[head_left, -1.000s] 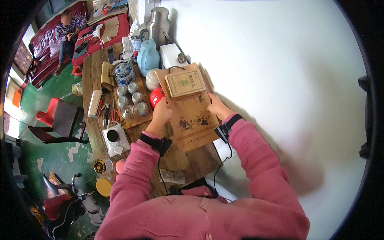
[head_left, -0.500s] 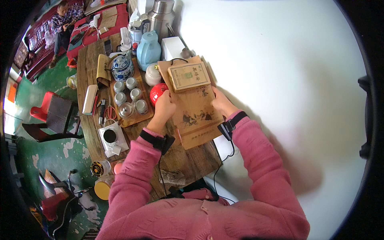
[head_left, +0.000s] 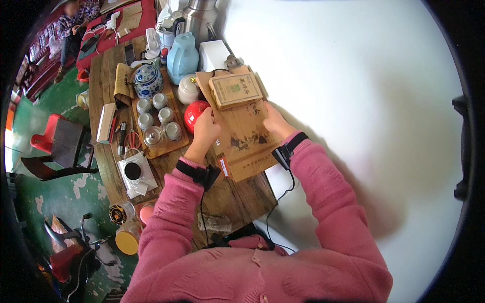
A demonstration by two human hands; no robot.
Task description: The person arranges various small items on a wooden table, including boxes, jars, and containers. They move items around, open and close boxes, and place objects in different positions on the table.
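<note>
A brown paper bag (head_left: pixel 242 156) with dark printed figures lies between my hands, its dark cord handle at the far end. On its far half rests a flat, paper-wrapped rectangular package (head_left: pixel 235 91). My left hand (head_left: pixel 206 129) is closed on the bag's left edge, just beside a shiny red round container (head_left: pixel 195 115). Gripping the opposite edge, my right hand (head_left: pixel 276 122) has its fingers partly behind the paper. Both wrists wear black straps with cables.
Left of the bag, a wooden tray (head_left: pixel 166 146) carries several small cups and a blue-and-white teapot (head_left: pixel 148 81). Behind stand a light-blue jug (head_left: pixel 182 58) and a steel flask (head_left: pixel 198 22). Scissors (head_left: pixel 132 140), a dark cup (head_left: pixel 133 170) and jars (head_left: pixel 127 240) line the left. A white wall (head_left: pixel 353 101) borders the right.
My view has shifted slightly, so the table items appear further left. The bag has turned a little, and an orange-and-white label shows at its near left edge. Both hands keep their hold.
</note>
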